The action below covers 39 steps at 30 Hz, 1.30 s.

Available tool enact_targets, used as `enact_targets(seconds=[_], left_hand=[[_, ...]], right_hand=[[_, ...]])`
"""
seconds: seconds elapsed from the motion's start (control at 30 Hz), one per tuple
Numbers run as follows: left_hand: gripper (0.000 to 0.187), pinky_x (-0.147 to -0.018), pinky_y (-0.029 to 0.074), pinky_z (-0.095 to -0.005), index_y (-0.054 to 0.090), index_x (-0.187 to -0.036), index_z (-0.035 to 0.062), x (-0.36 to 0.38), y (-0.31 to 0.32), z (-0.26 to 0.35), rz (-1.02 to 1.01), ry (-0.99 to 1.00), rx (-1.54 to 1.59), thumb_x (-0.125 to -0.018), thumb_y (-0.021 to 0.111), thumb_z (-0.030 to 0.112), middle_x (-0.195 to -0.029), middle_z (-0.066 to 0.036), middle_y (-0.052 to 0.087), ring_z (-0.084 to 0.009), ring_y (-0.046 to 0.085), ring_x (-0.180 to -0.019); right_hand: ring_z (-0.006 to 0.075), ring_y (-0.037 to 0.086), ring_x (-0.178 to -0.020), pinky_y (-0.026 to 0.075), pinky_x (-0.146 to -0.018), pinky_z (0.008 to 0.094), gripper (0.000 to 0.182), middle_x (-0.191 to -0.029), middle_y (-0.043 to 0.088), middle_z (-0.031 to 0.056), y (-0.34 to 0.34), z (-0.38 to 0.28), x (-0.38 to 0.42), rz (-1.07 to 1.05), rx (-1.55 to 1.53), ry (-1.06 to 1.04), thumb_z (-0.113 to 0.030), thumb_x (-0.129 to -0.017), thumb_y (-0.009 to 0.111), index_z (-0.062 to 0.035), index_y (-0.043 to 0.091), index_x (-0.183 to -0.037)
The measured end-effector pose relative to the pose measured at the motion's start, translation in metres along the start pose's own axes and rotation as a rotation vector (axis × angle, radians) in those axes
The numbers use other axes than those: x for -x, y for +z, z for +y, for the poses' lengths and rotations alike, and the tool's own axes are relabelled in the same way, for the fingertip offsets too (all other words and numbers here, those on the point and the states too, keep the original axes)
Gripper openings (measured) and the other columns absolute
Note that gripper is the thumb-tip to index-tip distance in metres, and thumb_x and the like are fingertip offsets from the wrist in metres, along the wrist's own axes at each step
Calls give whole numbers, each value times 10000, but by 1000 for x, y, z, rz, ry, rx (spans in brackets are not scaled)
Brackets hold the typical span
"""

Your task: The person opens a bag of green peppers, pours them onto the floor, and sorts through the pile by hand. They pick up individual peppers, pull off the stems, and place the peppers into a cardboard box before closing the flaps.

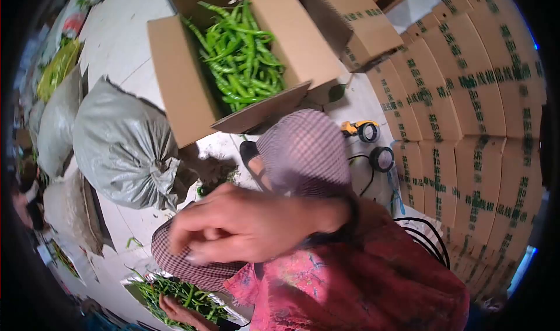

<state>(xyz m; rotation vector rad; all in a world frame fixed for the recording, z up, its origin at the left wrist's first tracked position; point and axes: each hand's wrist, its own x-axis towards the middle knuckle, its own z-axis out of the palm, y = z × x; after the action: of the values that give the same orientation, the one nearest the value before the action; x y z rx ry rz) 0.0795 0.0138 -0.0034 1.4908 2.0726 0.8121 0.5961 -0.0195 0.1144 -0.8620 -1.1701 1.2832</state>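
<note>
My right hand is raised close to the camera over my lap, slightly blurred. Its fingers are loosely bent, the thumb is apart from them, and I see nothing between them. A dark band circles that wrist. At the lower left, my left hand rests on long green chili peppers in a low, light-coloured container. A finger there is stretched out over the peppers; the other fingers are partly hidden. Farther ahead stands an open cardboard box with a heap of green chili peppers inside.
A tied grey sack stands on the left, beside more sacks. Stacked cardboard boxes with green print form a wall on the right. A yellow-and-black tape dispenser and a black roll lie on the tiled floor, near black cables.
</note>
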Motion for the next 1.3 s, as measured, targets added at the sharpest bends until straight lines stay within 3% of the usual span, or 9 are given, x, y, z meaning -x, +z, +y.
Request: enact_targets(seconds=[0.1,0.2,0.3,0.37,0.63,0.73,0.87,1.17,1.3], left_hand=[[295,-810,473,-261,564,-1195,-2,19,45,28,-357,91,16,-940,508,136,-1076,-81,623,-172,583,-920],[375,-849,459,-281,553,-1241,27,-1,43,-58,-750,40,-232,-926,511,226,-1160,-140,612,-174,587,-993],[365,-830,459,-284,558,-1223,24,4,15,-64,-736,-28,-361,-922,515,226,-1132,-138,611,-176,585,-966],[358,-817,458,-287,561,-1210,21,1,15,-56,-707,-50,-415,-920,517,227,-1114,-138,611,-177,583,-948],[333,-767,457,-297,573,-1161,13,-24,71,-4,-615,-229,-552,-912,528,228,-1041,-134,610,-183,575,-876],[324,-748,457,-301,578,-1143,9,-24,82,11,-592,-278,-582,-908,531,229,-1013,-133,610,-185,572,-849],[314,-723,456,-306,584,-1118,5,-21,87,22,-567,-338,-608,-904,537,229,-976,-131,610,-188,568,-812],[294,-666,455,-318,598,-1063,-5,-14,81,30,-533,-448,-639,-894,548,231,-894,-127,609,-194,560,-731],[288,-641,454,-323,604,-1039,-10,-9,67,26,-512,-493,-629,-890,553,232,-857,-126,609,-197,556,-695]], right_hand=[[77,605,-710,487,-627,237,195,-808,668,49,-64,-41,78,31,-93,11,-140,-864,600,-2,648,-993],[19,412,-663,332,-588,166,256,-817,555,-17,-140,-14,162,562,-38,191,-196,-935,513,-10,591,-1092],[44,405,-686,341,-638,188,245,-857,559,-16,-219,89,252,1121,-21,205,-210,-933,548,-45,589,-1110],[68,454,-702,389,-598,221,198,-871,611,3,-246,154,297,1340,-13,537,-177,-877,615,-69,627,-1042],[102,528,-685,420,-549,245,150,-835,621,16,-308,248,259,1351,20,788,-150,-863,643,-57,642,-980],[188,589,-657,475,-594,353,262,-762,636,58,-381,356,250,1267,477,564,-280,-818,682,-56,655,-952],[366,664,-848,507,-718,475,304,-830,670,207,-403,331,196,1241,852,687,-296,-785,666,-18,645,-907],[404,649,-840,515,-717,505,268,-889,673,183,-432,357,159,1285,1175,686,-299,-829,607,-52,646,-928],[376,662,-915,527,-816,473,263,-966,670,222,-443,361,152,985,1165,1081,-240,-794,567,-33,682,-909]])
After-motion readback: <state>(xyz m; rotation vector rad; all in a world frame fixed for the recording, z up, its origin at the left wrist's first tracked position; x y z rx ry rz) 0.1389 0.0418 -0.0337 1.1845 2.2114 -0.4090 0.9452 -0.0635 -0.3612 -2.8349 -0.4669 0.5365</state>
